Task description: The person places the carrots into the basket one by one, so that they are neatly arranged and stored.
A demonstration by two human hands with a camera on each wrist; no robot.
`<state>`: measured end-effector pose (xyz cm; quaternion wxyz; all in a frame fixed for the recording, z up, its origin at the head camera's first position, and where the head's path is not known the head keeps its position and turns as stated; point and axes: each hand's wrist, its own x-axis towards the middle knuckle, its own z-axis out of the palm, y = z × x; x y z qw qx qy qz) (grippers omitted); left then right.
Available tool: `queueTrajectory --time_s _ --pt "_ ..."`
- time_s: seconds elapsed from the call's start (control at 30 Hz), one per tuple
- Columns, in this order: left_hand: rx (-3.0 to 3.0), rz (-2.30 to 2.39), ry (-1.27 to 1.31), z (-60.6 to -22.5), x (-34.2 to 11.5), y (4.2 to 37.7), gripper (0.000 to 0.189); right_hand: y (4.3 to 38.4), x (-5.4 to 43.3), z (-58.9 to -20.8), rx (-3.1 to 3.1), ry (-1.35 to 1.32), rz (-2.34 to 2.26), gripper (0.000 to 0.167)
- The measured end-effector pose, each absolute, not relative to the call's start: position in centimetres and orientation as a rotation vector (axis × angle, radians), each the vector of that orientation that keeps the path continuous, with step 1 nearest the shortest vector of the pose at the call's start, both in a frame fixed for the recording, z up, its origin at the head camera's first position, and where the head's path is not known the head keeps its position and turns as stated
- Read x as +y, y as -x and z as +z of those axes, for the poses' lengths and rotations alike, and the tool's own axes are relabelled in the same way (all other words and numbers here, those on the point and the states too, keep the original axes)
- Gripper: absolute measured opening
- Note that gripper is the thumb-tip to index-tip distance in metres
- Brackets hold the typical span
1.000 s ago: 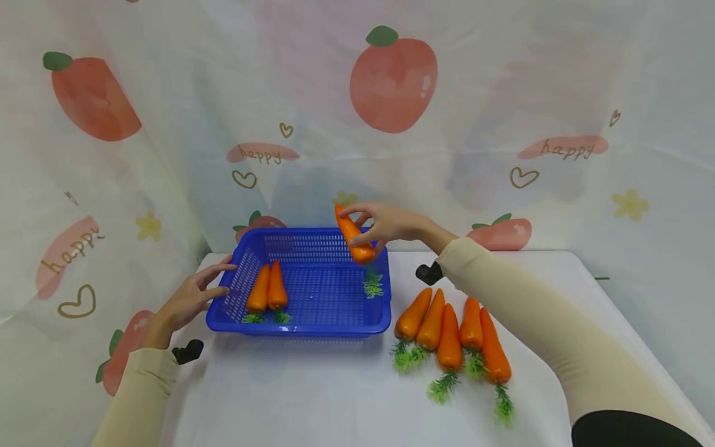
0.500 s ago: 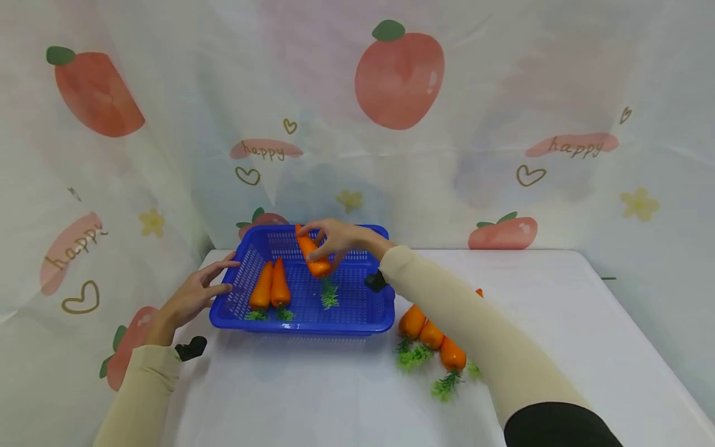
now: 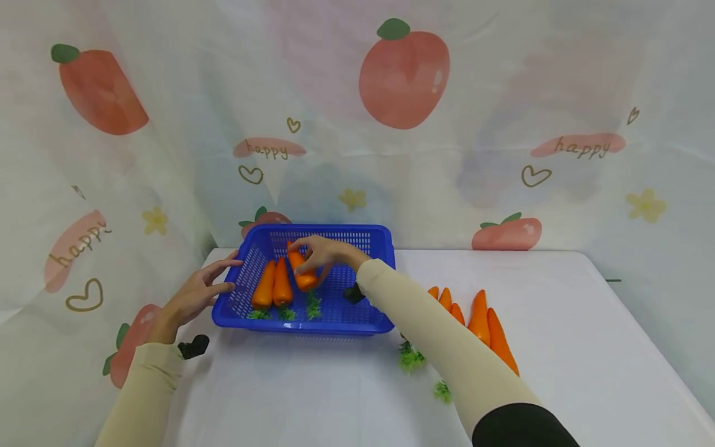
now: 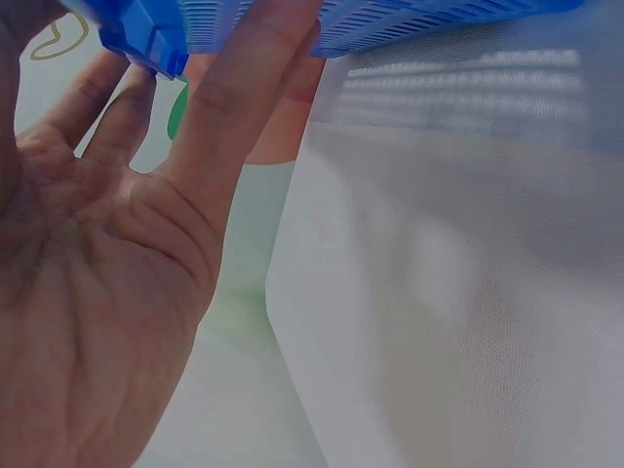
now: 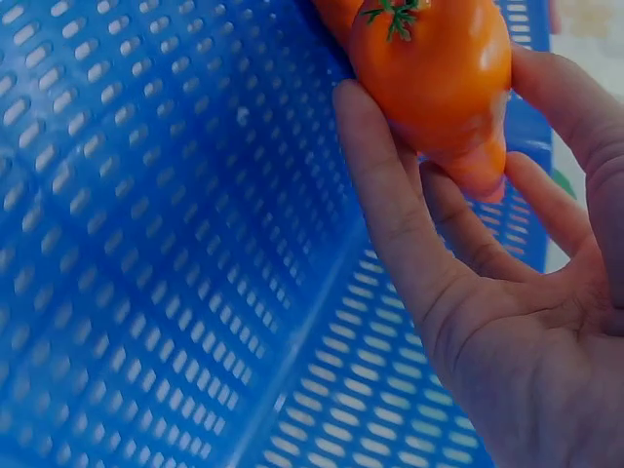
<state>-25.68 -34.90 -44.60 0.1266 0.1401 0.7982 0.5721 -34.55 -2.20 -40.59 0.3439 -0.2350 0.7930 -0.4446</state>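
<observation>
A blue plastic basket [image 3: 357, 326] with slotted walls sits on the white table. My left hand [image 3: 192, 298] touches the basket's left rim with fairly straight, spread fingers; in the left wrist view the same hand [image 4: 107, 224] reaches up to the basket. My right hand [image 3: 321, 254] is inside the basket, holding an orange toy carrot [image 3: 304, 276] between thumb and fingers. This carrot tilts, narrow tip up and leafy end down. Close by on its left, two carrots [image 3: 264, 288] lie side by side. In the right wrist view, fingers [image 5: 390, 205] wrap around the carrot [image 5: 434, 68].
Several more carrots [image 3: 499, 338] lie on the table [image 3: 313, 391] right of the basket, partly hidden by the right sleeve [image 3: 430, 329]. A printed cloth [image 3: 436, 186] hangs behind and at the left.
My right hand has carried the carrot leftward and down, from above the basket's right side to beside the two carrots. The left hand stays at the rim.
</observation>
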Motion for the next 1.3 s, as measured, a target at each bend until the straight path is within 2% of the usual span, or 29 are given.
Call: queueTrajectory --time_s 0.37,0.77,1.3 --pt "2.336 1.648 -0.408 -44.6 -34.6 25.9 0.059 34.9 -3.5 -43.2 2.027 0.490 -1.185 0.070" --pt "2.339 1.647 -0.397 -44.7 -34.7 25.9 0.061 34.2 -4.2 -43.6 2.053 0.455 -1.177 0.066" --pt "2.335 1.663 -0.408 -44.9 -34.9 25.9 0.059 34.3 -4.9 -44.5 2.126 0.448 -1.126 0.068"
